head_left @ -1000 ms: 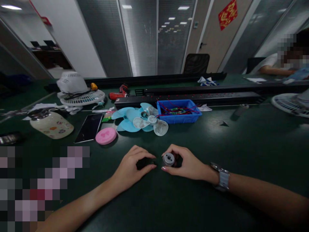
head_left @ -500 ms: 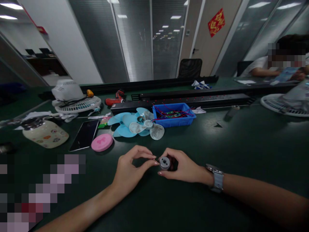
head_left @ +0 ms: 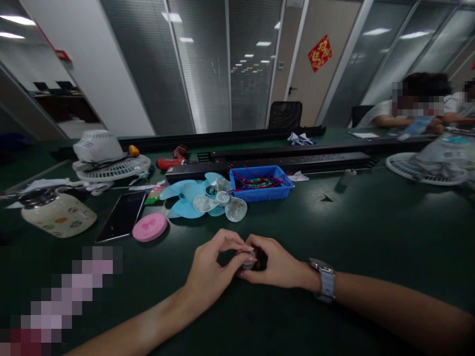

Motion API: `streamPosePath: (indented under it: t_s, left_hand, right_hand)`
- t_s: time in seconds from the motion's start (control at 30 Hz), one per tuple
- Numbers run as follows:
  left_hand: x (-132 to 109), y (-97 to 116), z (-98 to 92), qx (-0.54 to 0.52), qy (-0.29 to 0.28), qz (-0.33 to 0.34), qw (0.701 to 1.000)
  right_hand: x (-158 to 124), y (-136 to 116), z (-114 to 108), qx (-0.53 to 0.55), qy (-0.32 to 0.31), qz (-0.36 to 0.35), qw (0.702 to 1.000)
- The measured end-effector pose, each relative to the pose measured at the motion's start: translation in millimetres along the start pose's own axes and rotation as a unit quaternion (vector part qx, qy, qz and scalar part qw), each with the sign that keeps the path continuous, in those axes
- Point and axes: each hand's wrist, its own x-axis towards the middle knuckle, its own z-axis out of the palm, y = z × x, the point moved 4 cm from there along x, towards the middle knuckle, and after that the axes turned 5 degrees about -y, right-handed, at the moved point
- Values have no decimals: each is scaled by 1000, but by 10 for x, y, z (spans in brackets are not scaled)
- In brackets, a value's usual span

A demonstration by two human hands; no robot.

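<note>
A small round grey metal part (head_left: pixel 248 265) is held above the dark green table, partly covered by fingers. My right hand (head_left: pixel 276 261), with a watch on its wrist, wraps round the part from the right. From the left, my left hand (head_left: pixel 215 262) brings its thumb and forefinger together over the top face of the part. Whatever those fingertips pinch is too small to make out. Beyond the hands lie light blue fan blades (head_left: pixel 189 199) with smaller clear blades (head_left: pixel 235 209), beside a blue bin (head_left: pixel 261 193) of wires and small boards.
At the left are a pink round case (head_left: pixel 150 227), a black tablet (head_left: pixel 122 216), a cream jar (head_left: pixel 61 215) and a white fan part (head_left: pixel 98 148). A red drill (head_left: pixel 170 162) and long black rails (head_left: pixel 319 160) lie behind. Two people sit at the far right.
My left hand has moved right, its fingertips now over the metal part, hiding most of its top face. The whole view has shifted slightly, and a second person shows at the right edge.
</note>
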Motion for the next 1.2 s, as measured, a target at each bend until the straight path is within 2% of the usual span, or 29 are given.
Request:
streamPosePath:
  t_s: [0.17,0.3,0.4,0.5,0.6,0.73,0.87,1.07,1.2]
  left_hand:
    - [5,33,-22,13,-25,12,1000]
    - [-55,-23,-26,-3,-43,12,999]
    - [-129,-115,-23,-28,-30,0,999]
    - [-181,-182,6,-34,-33,-13,999]
    - [-186,-204,71,-38,-74,-32,996]
    - [-158,-207,137,-56,-117,-60,990]
    - [-139,-220,146,-65,-127,-89,986]
    - [-152,-238,142,-53,-129,-93,986]
    - [-155,-247,141,-30,-144,-85,985]
  right_hand:
    - [-25,-44,-33,34,13,-5,999]
    - [-51,-61,-100,64,70,-6,996]
    - [-49,-79,-128,51,94,-6,994]
    - [-33,-125,-126,48,84,-24,995]
    - [-25,-182,-118,56,69,-48,995]
    - [-28,-237,-132,43,79,-34,995]
    - [6,-313,-148,24,73,-11,997]
    - [2,-383,-424,-21,99,-53,994]
    - [-188,-180,-543,-77,56,-43,994]
